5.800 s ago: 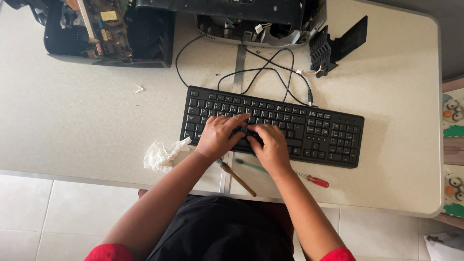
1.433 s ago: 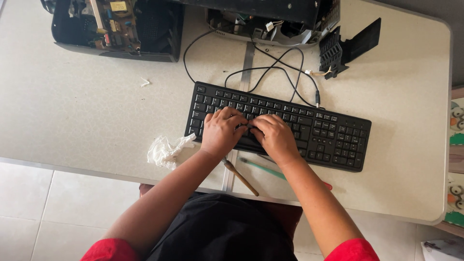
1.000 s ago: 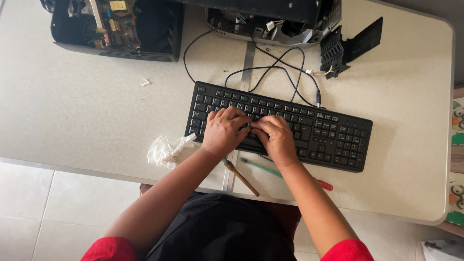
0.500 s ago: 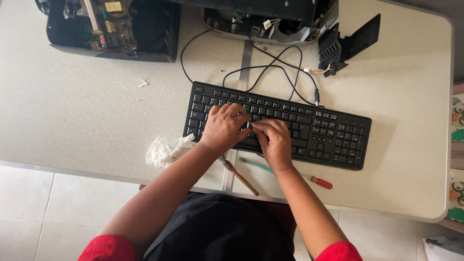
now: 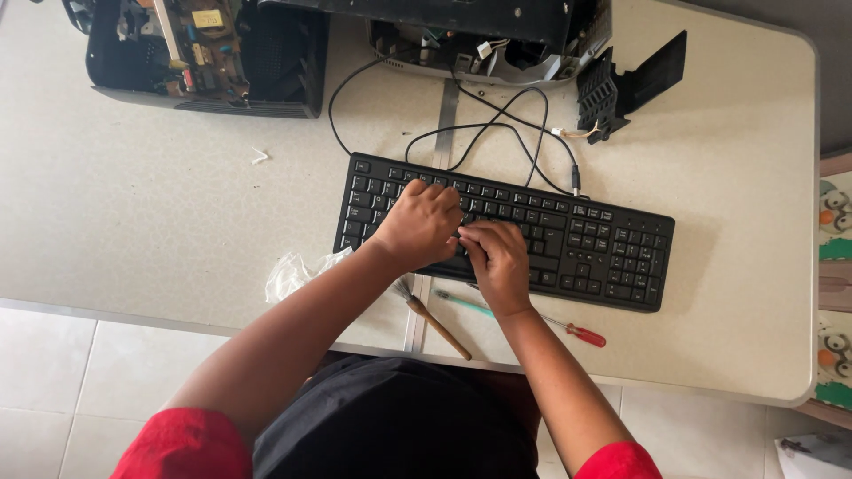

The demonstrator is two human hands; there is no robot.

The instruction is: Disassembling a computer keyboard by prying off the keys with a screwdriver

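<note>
Black plastic full-size keyboard (image 5: 568,235) on worktop: left hand (image 5: 422,223) and right hand (image 5: 495,259), curled fingers pressing centre keys, nothing visibly held. Key-working step; next calls for fingertip precision.

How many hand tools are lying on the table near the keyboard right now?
3. A brush with a wooden handle lies below the keyboard between the forearms; a teal-handled tool and a red-handled screwdriver lie beside the right wrist. Others may be hidden under the arms.

black keyboard (image 5: 568,239) on a speckled off-white table (image 5: 160,204); red-handled screwdriver (image 5: 581,334), brown-handled brush (image 5: 437,325), white crumpled tissue (image 5: 293,273).
</note>
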